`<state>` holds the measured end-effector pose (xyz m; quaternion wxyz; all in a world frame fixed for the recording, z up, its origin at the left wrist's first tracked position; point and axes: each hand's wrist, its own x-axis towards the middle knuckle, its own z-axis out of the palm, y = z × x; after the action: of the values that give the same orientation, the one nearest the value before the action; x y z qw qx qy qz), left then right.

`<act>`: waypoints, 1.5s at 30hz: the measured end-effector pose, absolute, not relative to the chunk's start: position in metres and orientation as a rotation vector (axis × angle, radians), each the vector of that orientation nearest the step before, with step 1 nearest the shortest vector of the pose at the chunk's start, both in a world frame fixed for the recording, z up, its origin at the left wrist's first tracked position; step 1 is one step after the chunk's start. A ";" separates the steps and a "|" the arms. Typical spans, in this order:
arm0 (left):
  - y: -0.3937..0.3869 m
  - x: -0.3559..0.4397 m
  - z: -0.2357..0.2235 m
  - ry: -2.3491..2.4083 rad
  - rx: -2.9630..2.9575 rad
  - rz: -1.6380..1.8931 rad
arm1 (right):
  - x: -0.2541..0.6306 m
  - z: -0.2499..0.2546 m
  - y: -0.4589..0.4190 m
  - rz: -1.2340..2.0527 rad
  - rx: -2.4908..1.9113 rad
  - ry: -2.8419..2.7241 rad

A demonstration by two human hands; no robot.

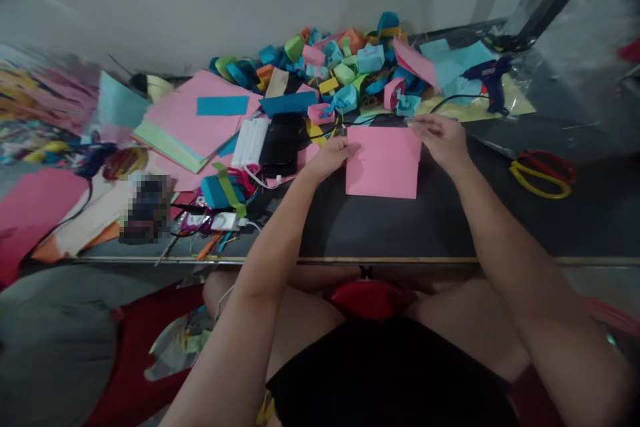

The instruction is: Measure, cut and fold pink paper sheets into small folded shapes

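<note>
Single view, from your head. Faces forward and down, over your lap (390,373) onto dark tabletop (360,230), pale wall (200,20) beyond. Near: forearms (270,247) enter from below, your left hand (330,157) and right hand (444,140) around mid-frame.

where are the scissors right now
In the head view, the scissors lie on the dark table, to the right of the right hand and below the blue glue gun.
</note>
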<state>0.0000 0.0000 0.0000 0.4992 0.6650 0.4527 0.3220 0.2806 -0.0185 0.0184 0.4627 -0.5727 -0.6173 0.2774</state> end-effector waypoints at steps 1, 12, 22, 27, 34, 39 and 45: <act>-0.003 0.002 0.002 1.086 1.593 0.748 | 0.280 0.020 -0.020 0.543 -1.404 -1.565; -0.027 0.025 0.012 0.968 1.946 0.520 | 0.234 0.038 -0.051 0.456 -1.316 -1.959; -0.027 0.025 0.015 0.936 1.994 0.488 | 0.228 0.043 -0.048 0.697 -1.266 -1.954; -0.029 0.026 0.018 0.914 1.978 0.481 | 0.231 0.043 -0.044 0.698 -1.245 -1.976; -0.028 0.026 0.019 0.873 1.886 0.449 | 0.235 0.041 -0.041 0.752 -1.277 -1.934; -0.027 0.024 0.017 0.845 1.823 0.468 | 0.238 0.041 -0.041 0.810 -1.277 -1.868; -0.028 0.023 0.014 0.866 1.816 0.454 | 0.246 0.041 -0.041 0.825 -1.360 -1.896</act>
<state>0.0225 -0.0276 0.0138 0.5137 0.7555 0.3601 0.1887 0.2465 -0.0413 0.0405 0.3274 -0.5193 -0.7238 0.3150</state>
